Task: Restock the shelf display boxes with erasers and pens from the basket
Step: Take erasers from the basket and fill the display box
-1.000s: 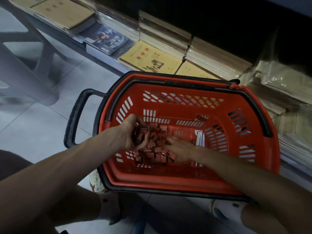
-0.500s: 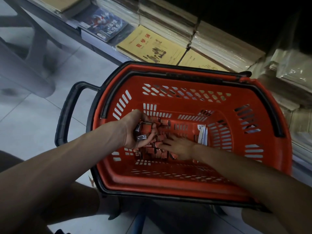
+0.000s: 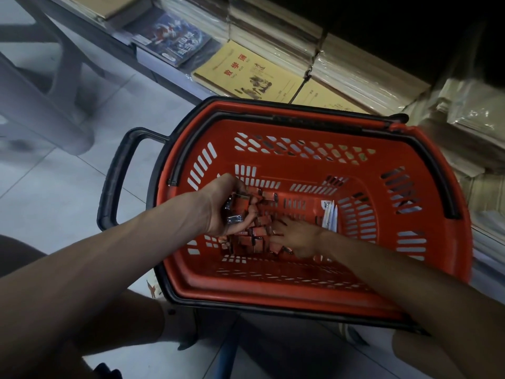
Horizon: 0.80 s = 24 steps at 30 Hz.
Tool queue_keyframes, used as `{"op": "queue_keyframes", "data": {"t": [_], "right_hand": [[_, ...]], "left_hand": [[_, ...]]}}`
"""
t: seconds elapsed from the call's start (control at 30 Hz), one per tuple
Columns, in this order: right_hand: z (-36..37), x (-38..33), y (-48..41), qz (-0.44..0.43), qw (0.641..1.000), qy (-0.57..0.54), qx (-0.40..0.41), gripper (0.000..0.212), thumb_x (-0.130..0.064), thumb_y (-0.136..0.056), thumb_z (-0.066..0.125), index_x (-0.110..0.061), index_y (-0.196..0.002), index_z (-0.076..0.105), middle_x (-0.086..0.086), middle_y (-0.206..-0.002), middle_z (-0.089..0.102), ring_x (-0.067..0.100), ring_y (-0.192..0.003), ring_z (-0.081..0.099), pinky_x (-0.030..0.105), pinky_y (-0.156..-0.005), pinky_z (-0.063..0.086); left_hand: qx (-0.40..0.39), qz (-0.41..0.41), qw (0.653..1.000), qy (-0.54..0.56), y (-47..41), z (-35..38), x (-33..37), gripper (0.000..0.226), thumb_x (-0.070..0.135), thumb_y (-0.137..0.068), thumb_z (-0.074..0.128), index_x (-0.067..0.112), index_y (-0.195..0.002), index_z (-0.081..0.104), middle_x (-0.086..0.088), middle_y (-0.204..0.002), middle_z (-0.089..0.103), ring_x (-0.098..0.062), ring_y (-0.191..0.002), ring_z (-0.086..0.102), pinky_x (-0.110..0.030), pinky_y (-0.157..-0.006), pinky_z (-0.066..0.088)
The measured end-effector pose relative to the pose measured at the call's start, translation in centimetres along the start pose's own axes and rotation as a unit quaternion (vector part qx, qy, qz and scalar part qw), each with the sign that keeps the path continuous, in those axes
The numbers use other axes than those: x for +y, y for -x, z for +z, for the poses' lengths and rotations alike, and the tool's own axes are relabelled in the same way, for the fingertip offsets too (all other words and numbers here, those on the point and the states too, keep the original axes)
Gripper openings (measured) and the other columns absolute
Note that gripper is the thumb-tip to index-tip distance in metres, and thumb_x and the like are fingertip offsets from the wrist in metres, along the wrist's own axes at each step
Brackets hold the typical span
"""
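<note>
A red plastic basket (image 3: 437, 269) with black rim and handles stands on the floor below me. On its bottom lies a heap of small red-wrapped erasers (image 3: 257, 236), and a few white pens (image 3: 329, 214) lie to the right of the heap. My left hand (image 3: 221, 206) is inside the basket, cupped around a stack of several erasers. My right hand (image 3: 297, 239) rests on the right side of the heap with its fingers curled among the erasers; whether it grips any is hidden.
A low shelf behind the basket holds yellow exercise books (image 3: 246, 75), a blue printed book (image 3: 172, 39) and wrapped stacks of paper (image 3: 363, 75). A grey plastic stool leg (image 3: 41, 105) stands on the tiled floor at the left. My knees are under the basket's near edge.
The view has shifted, so the basket sits lower and further right in the frame. Both hands stay in the eraser heap; the left hand has gathered more erasers into its grip.
</note>
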State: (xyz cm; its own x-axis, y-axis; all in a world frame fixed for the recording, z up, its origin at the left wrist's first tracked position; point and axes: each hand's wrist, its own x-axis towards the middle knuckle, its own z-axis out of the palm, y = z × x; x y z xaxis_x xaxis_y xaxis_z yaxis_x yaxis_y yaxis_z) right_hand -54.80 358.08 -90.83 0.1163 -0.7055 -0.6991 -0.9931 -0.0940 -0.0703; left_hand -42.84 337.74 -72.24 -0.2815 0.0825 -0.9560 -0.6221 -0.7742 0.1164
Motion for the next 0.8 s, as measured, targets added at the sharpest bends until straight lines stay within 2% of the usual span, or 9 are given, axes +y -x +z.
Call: {"op": "queue_keyframes", "data": {"t": [0.17,0.3,0.4,0.5,0.6,0.67,0.73,0.8], "right_hand": [[0.7,0.3,0.1,0.054,0.996,-0.066,0.022,0.087,-0.028,-0.072,0.068,-0.024,-0.150,0.031,0.015,-0.147,0.033,0.033,-0.124,0.037,0.049,-0.088,0.055],[1.3,0.5,-0.9,0.084,0.990,-0.106,0.045,0.085,-0.033,-0.079,0.066,-0.022,-0.154,0.027,0.015,-0.149,0.037,0.036,-0.130,0.040,0.050,-0.105,0.046],[0.9,0.0,-0.4,0.084,0.988,-0.118,0.051,0.088,-0.030,-0.081,0.069,-0.015,-0.157,0.028,0.015,-0.157,0.031,0.033,-0.137,0.034,0.042,-0.116,0.032],[1.1,-0.1,0.1,0.087,0.985,-0.135,0.057,0.092,-0.024,-0.082,0.075,-0.013,-0.158,0.025,0.014,-0.157,0.026,0.033,-0.136,0.032,0.043,-0.113,0.038],[1.5,-0.3,-0.1,0.085,0.989,-0.113,0.050,0.088,-0.018,-0.085,0.075,-0.010,-0.157,0.025,0.015,-0.157,0.028,0.033,-0.135,0.032,0.041,-0.110,0.041],[1.6,-0.3,-0.4,0.089,0.989,-0.109,0.045,0.093,-0.022,-0.082,0.077,-0.010,-0.157,0.023,0.014,-0.155,0.032,0.031,-0.132,0.034,0.039,-0.106,0.042],[2.0,-0.4,-0.7,0.094,0.990,-0.105,0.023,0.100,-0.028,-0.080,0.080,-0.009,-0.158,0.021,0.013,-0.154,0.034,0.033,-0.132,0.035,0.041,-0.108,0.041],[2.1,-0.3,-0.7,0.089,0.992,-0.094,-0.009,0.095,-0.031,-0.080,0.080,-0.008,-0.156,0.029,0.015,-0.154,0.034,0.037,-0.135,0.033,0.044,-0.111,0.040]], "left_hand": [[-0.007,0.004,1.000,0.007,0.0,-0.1,0.0,0.015,0.012,-0.092,0.050,0.005,-0.090,0.064,-0.006,-0.073,0.066,-0.015,-0.065,0.060,-0.027,-0.047,0.058],[-0.005,0.016,1.000,-0.008,-0.1,0.0,-0.3,0.018,0.013,-0.092,0.052,0.005,-0.085,0.066,-0.007,-0.078,0.066,-0.015,-0.069,0.061,-0.026,-0.050,0.058],[-0.011,0.018,1.000,-0.009,-0.3,0.0,-0.6,0.014,0.012,-0.092,0.052,0.007,-0.092,0.064,-0.008,-0.077,0.067,-0.016,-0.066,0.062,-0.027,-0.050,0.059],[-0.007,0.019,1.000,-0.015,-0.5,-0.2,-0.6,0.014,0.012,-0.093,0.051,0.008,-0.094,0.065,-0.007,-0.075,0.067,-0.015,-0.064,0.062,-0.027,-0.048,0.057],[-0.002,0.019,1.000,-0.017,-0.6,-0.4,-0.5,0.019,0.013,-0.094,0.051,0.006,-0.085,0.066,-0.007,-0.074,0.066,-0.015,-0.065,0.060,-0.026,-0.048,0.057],[-0.002,0.021,1.000,-0.017,-0.7,-0.4,-0.6,0.022,0.015,-0.095,0.050,0.006,-0.084,0.067,-0.007,-0.075,0.065,-0.015,-0.065,0.060,-0.026,-0.049,0.057],[-0.001,0.026,0.999,-0.025,-0.9,-0.4,-0.6,0.025,0.016,-0.096,0.049,0.006,-0.082,0.067,-0.007,-0.076,0.063,-0.015,-0.064,0.059,-0.026,-0.050,0.056],[-0.003,0.028,0.999,-0.029,-1.0,-0.4,-0.7,0.026,0.016,-0.096,0.048,0.007,-0.081,0.067,-0.007,-0.077,0.062,-0.015,-0.064,0.058,-0.025,-0.050,0.056]]}}
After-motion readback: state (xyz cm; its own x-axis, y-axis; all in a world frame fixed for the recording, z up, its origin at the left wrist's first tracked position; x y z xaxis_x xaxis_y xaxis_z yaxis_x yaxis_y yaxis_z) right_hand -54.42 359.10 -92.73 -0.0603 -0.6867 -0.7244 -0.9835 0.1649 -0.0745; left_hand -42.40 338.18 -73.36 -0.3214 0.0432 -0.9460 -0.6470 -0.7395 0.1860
